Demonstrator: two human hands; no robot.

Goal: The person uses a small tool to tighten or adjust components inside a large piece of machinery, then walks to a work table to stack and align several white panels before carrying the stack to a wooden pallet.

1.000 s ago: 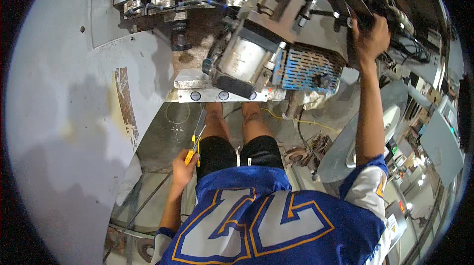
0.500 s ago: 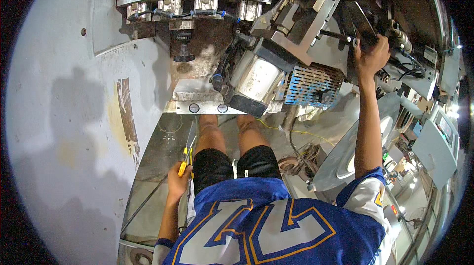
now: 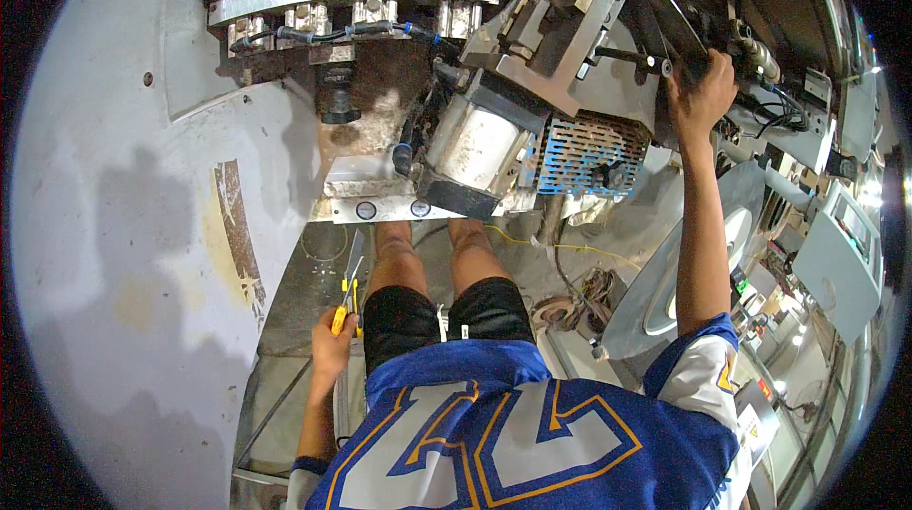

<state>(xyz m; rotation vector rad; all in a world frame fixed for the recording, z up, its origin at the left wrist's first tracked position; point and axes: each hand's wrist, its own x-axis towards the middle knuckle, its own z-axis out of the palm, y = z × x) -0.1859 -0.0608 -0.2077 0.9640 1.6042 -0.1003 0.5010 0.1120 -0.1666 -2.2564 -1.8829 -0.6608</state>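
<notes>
My left hand, low beside my left thigh, is closed around a yellow-handled screwdriver with a thin shaft pointing up. A second tool, with a flat pale blade and some yellow on it, sticks up from the same hand; its kind is unclear. Up at the right, my right hand is closed at the lower end of a dark metal bar on the machine, its fingertips partly hidden. Just left of its thumb, a black rod ends in a round tip.
A metal cylinder with dark end caps and a slotted guard jut toward me. A pale machine panel fills the left side. Beside my right forearm stands a large grey disc. Cables lie on the floor.
The view has shifted slightly, so the machine appears a little further left. Both hands keep nearly the same places and grips.
</notes>
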